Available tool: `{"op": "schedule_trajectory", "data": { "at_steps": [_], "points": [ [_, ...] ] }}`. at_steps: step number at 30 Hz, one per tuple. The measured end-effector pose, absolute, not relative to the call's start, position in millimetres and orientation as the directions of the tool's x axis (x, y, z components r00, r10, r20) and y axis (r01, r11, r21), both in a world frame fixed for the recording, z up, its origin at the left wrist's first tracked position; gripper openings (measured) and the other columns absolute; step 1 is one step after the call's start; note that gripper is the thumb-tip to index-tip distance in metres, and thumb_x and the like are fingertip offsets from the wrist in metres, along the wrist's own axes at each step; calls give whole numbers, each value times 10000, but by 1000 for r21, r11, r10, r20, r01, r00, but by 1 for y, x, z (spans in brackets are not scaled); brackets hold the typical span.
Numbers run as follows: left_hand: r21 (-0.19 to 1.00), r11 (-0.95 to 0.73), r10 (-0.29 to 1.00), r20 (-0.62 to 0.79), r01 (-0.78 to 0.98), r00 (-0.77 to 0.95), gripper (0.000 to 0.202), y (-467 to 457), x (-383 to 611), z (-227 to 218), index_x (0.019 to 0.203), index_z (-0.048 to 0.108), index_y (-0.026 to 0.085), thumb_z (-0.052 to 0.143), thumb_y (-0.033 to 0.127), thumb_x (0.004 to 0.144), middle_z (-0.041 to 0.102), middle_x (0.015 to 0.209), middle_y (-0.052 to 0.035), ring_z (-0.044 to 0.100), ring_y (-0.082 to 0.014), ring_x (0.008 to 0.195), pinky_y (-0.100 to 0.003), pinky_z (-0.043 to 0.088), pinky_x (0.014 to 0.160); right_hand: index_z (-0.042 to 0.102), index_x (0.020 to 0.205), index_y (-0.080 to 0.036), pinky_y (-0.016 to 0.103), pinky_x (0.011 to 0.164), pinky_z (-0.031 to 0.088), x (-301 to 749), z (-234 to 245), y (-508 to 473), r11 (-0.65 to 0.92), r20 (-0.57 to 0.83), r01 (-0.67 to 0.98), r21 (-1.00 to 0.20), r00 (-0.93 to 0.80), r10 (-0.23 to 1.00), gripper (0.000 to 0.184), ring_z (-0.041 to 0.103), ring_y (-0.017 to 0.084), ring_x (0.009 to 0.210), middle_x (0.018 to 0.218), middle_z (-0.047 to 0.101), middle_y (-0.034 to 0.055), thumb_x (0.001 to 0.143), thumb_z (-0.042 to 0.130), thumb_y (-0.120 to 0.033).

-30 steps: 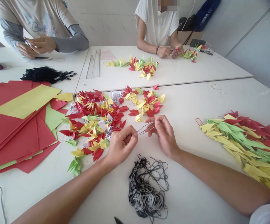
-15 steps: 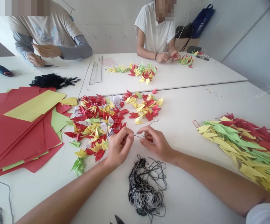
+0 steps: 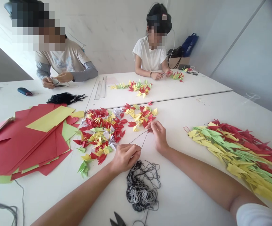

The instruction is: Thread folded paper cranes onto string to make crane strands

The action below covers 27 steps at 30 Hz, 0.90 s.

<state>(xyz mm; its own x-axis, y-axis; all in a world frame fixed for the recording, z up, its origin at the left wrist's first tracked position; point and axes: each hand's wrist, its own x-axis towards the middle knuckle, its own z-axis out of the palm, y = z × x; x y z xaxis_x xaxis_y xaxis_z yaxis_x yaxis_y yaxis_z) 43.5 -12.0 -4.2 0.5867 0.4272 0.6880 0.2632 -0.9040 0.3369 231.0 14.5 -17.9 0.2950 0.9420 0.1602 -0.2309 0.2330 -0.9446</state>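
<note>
Plainly, from the head view I log a doubled dark thread [image 3: 138, 137] lying on a slant, lower left to upper right, at frame centre. The right hand [image 3: 156, 135] pinches its upper end between closed fingers. The curled left hand [image 3: 126, 158] sits at the lower end, nearer the black-and-grey thread tangle [image 3: 142, 188]; whether it grips, I cannot tell.

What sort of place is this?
Probably a shared craft workroom: white tables covered with heaps of folded paper cranes, stacked coloured paper sheets and tangled black thread.
</note>
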Motion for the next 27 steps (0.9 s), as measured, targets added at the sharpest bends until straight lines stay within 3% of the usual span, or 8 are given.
{"op": "schedule_trajectory", "data": {
  "at_steps": [5,10,13,18,21,24,26,27],
  "points": [
    [278,-919,395,665,281,633,118,-22,49,0,929,465,211,457,95,952,544,640,36,414,-105,493,-251,311,508,570,880,-197,286,680,497,249,-27,36,271,140,-251,-929,439,888,200,620,154,743,777,655,17,838,649,-376],
    [223,-931,362,663,289,655,124,-35,50,23,918,476,212,442,98,956,554,625,37,432,-103,479,-249,319,495,375,961,-245,285,668,483,277,-34,57,319,125,-249,-914,577,807,279,584,130,654,687,593,-59,803,599,-296],
    [172,-936,337,690,307,641,133,-41,44,48,908,493,209,464,81,932,549,614,38,443,-94,479,-240,337,492,356,1000,-245,272,667,460,290,-36,64,330,131,-217,-919,623,772,266,541,115,630,678,539,-79,818,547,-279],
    [41,-902,233,884,429,405,131,-39,27,101,850,553,185,545,61,894,533,612,47,457,-59,486,-202,350,472,390,1040,-239,261,618,410,294,-39,64,316,154,-142,-938,644,750,231,469,119,598,678,478,-79,837,496,-274],
    [177,-824,216,976,538,10,168,-32,20,130,793,555,177,534,160,959,494,609,45,411,-58,479,-219,308,456,410,1108,-231,267,649,423,293,-41,63,309,176,-96,-946,649,740,275,489,129,633,714,491,-67,854,478,-311],
    [408,-830,285,896,380,-340,243,-26,27,136,762,501,185,507,249,996,415,598,56,351,-64,442,-229,273,418,446,1159,-216,279,718,444,293,-41,63,301,192,-58,-952,654,732,330,526,139,700,752,526,-50,862,480,-355],
    [549,-775,444,825,312,-349,230,-23,38,121,779,512,192,484,254,999,421,599,56,351,-76,443,-224,268,406,488,1136,-203,284,735,451,293,-41,63,294,197,-43,-955,650,734,323,539,146,726,768,549,-32,863,485,-375],
    [616,-699,573,786,363,-232,212,-21,45,109,805,547,193,492,266,996,468,635,42,403,-87,484,-222,310,429,508,1099,-199,283,732,453,293,-40,62,290,199,-38,-956,644,738,301,545,148,736,781,562,-20,864,486,-385]
  ]
}}
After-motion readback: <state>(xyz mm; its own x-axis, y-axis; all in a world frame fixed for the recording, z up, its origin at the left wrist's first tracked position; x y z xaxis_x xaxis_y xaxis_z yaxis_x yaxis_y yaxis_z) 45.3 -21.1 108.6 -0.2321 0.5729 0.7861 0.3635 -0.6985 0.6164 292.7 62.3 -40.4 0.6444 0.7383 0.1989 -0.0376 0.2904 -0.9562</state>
